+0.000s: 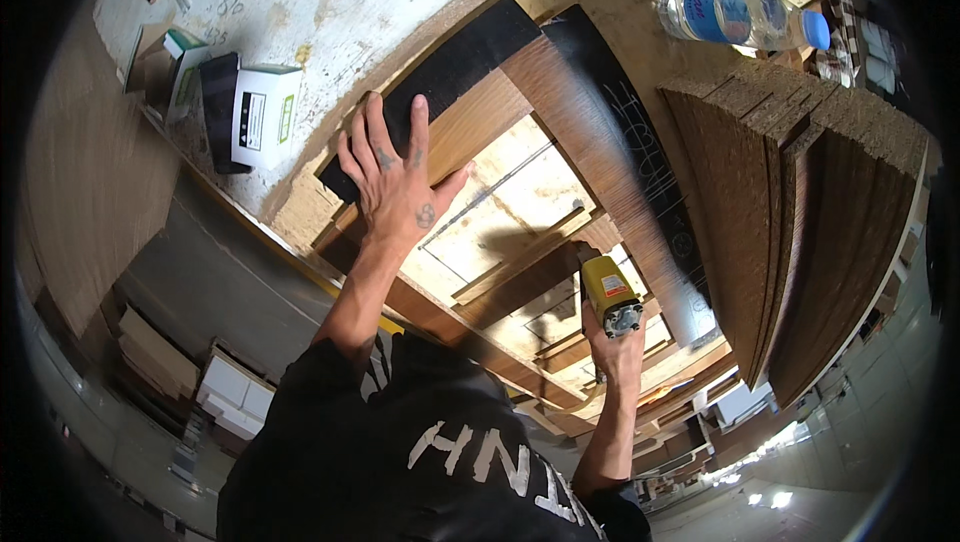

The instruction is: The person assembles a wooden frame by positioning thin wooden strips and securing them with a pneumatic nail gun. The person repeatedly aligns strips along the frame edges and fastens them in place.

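Note:
My left hand (393, 180) lies with spread fingers on the wood-grain frame (478, 122), its fingertips on the black strip (462, 60) along one end. With my right hand (614, 347) I grip a yellow air nail gun (609, 284), fingers wrapped round its handle. The gun's nose points down at a crosspiece (540, 274) inside the frame; whether it touches is hard to tell. A wide brown side board (592, 132) with a black, chalk-marked stretch runs along the frame's right side.
A stack of brown boards (800, 232) stands close on the right. Beyond it lies a plastic water bottle (735, 18) with a blue cap. Small open cartons (268, 112) sit on the whitish worktop (330, 2) at the left. More panels (90, 172) lean at far left.

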A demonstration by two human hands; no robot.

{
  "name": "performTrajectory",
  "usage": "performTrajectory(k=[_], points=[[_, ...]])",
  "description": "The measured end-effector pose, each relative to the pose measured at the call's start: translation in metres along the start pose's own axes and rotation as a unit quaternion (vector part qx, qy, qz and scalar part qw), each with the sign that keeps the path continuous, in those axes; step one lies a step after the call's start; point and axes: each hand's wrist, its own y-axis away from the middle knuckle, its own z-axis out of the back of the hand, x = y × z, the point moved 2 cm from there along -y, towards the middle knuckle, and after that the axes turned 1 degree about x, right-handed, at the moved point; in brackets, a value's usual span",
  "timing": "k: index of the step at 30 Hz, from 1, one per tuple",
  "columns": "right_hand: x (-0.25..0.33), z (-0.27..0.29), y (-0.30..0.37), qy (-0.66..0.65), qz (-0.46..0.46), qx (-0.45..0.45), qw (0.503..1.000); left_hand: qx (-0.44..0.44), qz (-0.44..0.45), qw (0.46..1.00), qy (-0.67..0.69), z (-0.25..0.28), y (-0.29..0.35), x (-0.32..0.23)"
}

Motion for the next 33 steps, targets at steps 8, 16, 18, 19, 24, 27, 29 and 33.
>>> performTrajectory(k=[8, 16, 18, 19, 24, 27, 29, 33], points=[[0.017, 0.004, -0.001, -0.001, 0.036, -0.012, 0.999, 0.027, -0.005, 0.999, 0.016, -0.015, -0.065, -0.038], [0.057, 0.004, -0.019, 0.067, 0.014, 0.029, 0.997, 0.019, 0.001, 0.999, 0.038, -0.016, -0.066, -0.038], [0.077, 0.005, -0.035, 0.048, 0.043, 0.054, 0.996, 0.015, 0.003, 0.999, 0.034, -0.019, -0.066, -0.037], [0.086, 0.003, -0.039, 0.072, 0.073, 0.041, 0.994, 0.012, 0.004, 1.0, 0.026, -0.02, -0.066, -0.036], [0.133, -0.003, -0.063, 0.04, 0.142, 0.017, 0.989, 0.007, 0.01, 1.0, 0.029, -0.022, -0.068, -0.037], [0.14, -0.008, -0.075, 0.001, 0.152, 0.028, 0.988, -0.017, 0.0, 0.999, 0.035, -0.028, -0.067, -0.033], [0.143, -0.011, -0.078, 0.012, 0.151, 0.014, 0.988, -0.027, -0.001, 0.999, 0.037, -0.027, -0.068, -0.034], [0.145, -0.012, -0.08, 0.015, 0.154, 0.013, 0.988, -0.035, 0.005, 0.999, 0.029, -0.028, -0.066, -0.033]])
